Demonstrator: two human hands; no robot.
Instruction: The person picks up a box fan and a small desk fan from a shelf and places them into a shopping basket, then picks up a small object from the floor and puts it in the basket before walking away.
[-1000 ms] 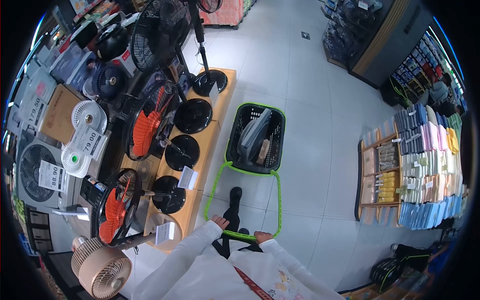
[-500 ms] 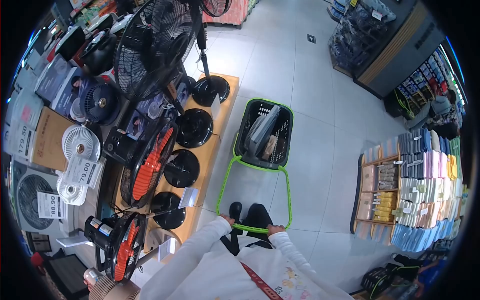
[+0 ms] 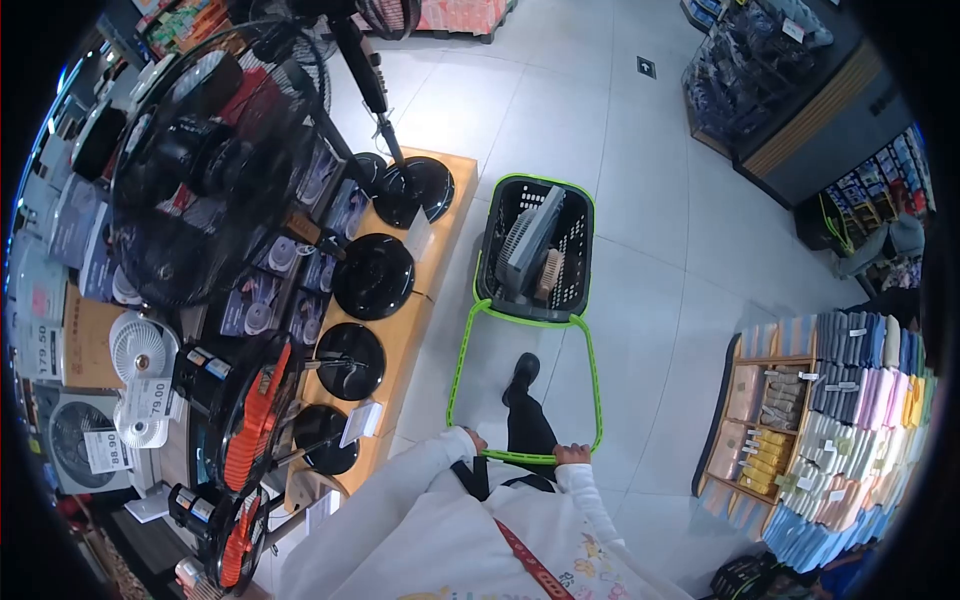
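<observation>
My left hand and my right hand both grip the green pull handle of a black and green shopping basket that rolls on the tiled floor ahead of me. Inside the basket lie a grey boxed item and a wooden brush. My white sleeves reach down to the handle. One black shoe steps forward between the handle bars.
A wooden display platform at my left carries several standing fans with round black bases and price tags. Boxes and small desk fans fill the shelves behind. A shelf of folded towels stands at the right. Dark shelving lies far right.
I have walked forward along the fan display with the basket rolling ahead. The fans have slid back and left in view. My foot has stepped forward; both hands stay on the handle.
</observation>
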